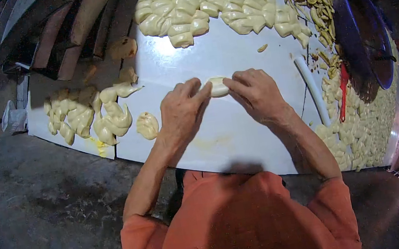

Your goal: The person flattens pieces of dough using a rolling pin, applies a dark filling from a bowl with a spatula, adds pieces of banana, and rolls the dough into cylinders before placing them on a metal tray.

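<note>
A small pale, glossy piece of dough (218, 87) lies on the white table top (201, 134), between my two hands. My left hand (181, 111) pinches its left end, fingers curled and thumb stretched toward it. At the other end, my right hand (260, 93) grips it in the same way. The undersides of my fingers are hidden. Left of my left hand sits a flat, round piece of dough (147, 125). Farther left are soft dough lumps (112, 115), some drooping over one another.
Many cut dough pieces (244, 8) spread across the table's far side. To the right lie a white rod (312, 91), a red flat-bladed tool (343, 91), yellow-brown strips (321, 10) and small pale pieces (364, 137). A purple basin (353, 36) stands beyond; wooden beams (57, 40) rise at far left.
</note>
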`<action>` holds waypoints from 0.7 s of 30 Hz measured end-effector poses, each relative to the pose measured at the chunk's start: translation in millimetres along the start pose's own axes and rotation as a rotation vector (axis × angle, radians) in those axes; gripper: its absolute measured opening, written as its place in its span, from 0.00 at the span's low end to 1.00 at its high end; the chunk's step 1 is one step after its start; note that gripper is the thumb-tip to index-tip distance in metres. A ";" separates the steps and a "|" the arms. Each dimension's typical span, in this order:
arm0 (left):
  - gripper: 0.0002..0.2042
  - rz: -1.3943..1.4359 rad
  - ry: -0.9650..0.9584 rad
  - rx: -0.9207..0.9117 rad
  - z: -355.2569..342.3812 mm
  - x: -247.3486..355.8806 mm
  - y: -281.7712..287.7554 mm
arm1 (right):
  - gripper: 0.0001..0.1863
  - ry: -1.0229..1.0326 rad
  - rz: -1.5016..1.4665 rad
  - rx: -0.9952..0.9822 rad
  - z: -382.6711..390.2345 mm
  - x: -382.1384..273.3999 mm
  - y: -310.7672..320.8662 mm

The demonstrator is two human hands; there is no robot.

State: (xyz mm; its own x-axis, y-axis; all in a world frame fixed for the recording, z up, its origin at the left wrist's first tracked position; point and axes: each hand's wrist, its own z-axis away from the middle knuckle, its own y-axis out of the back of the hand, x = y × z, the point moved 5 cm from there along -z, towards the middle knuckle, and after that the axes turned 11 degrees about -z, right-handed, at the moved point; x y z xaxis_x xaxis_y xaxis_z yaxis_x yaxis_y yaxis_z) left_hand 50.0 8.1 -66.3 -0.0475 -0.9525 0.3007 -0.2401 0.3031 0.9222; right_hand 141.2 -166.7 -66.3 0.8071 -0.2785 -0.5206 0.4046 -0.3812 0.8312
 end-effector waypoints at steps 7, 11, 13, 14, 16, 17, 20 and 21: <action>0.14 -0.035 -0.062 0.019 -2.6 2.4 -1.4 | 0.25 0.025 0.008 0.032 -7.1 -2.5 -1.1; 0.15 -0.042 0.017 0.068 -7.7 -5.1 -5.5 | 0.24 -0.098 -0.024 0.039 -10.0 4.4 -2.9; 0.15 -0.004 -0.009 0.028 -8.8 -4.7 -8.2 | 0.22 -0.055 -0.077 0.088 -11.3 2.0 -2.2; 0.15 0.019 -0.052 -0.001 -8.1 -2.6 -8.6 | 0.22 -0.045 -0.029 0.078 -13.2 2.4 -3.4; 0.16 -0.099 -0.040 0.002 -12.8 -6.0 -9.0 | 0.20 0.020 0.061 0.101 -16.5 0.3 -2.8; 0.16 -0.094 0.004 0.000 -16.4 -9.8 -9.6 | 0.18 -0.065 0.029 0.036 -18.0 5.8 -5.2; 0.16 -0.031 0.021 -0.014 -23.7 -17.3 -9.9 | 0.18 -0.105 -0.033 0.097 -21.5 11.0 1.2; 0.16 0.002 -0.005 -0.027 -23.2 -17.3 -9.0 | 0.18 -0.108 -0.073 0.078 -21.8 10.7 1.2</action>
State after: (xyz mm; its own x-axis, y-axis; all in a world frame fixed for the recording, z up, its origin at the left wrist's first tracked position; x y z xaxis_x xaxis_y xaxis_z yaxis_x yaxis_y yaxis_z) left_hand 75.5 22.6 -74.2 -0.0527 -0.9519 0.3018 -0.2134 0.3059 0.9278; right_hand 159.7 -150.9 -66.6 0.7243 -0.3387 -0.6006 0.4224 -0.4705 0.7747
